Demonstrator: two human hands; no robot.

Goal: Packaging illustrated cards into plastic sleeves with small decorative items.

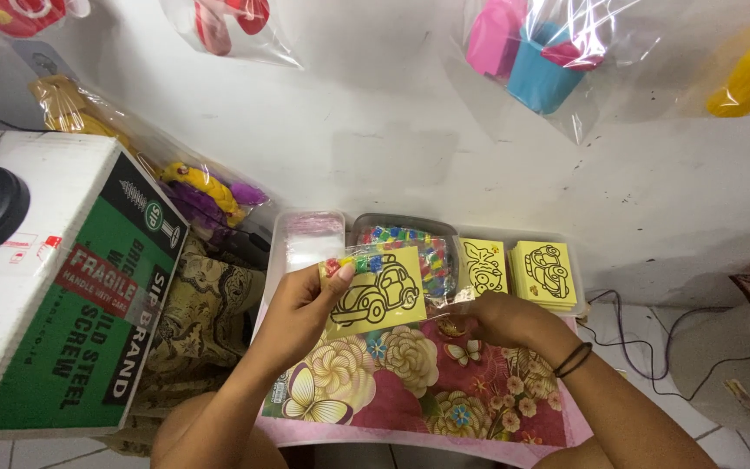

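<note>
Head view: both hands (305, 304) pinch yellow card (377, 291).

Bright, even, soft light; source not in view. White wall (392, 130) evenly lit, slightly washed out. Glare streaks on clear plastic bags (557, 52) at 12 to 2 o'clock. Soft, short shadows under bags on wall. Deeper shade at 7 o'clock beside cardboard box (62, 287). Wide-angle bend at edges: box side and floor tiles (653, 347) curve. Centre sharp: yellow card (379, 295) outlines crisp. Corners slightly soft.
</note>
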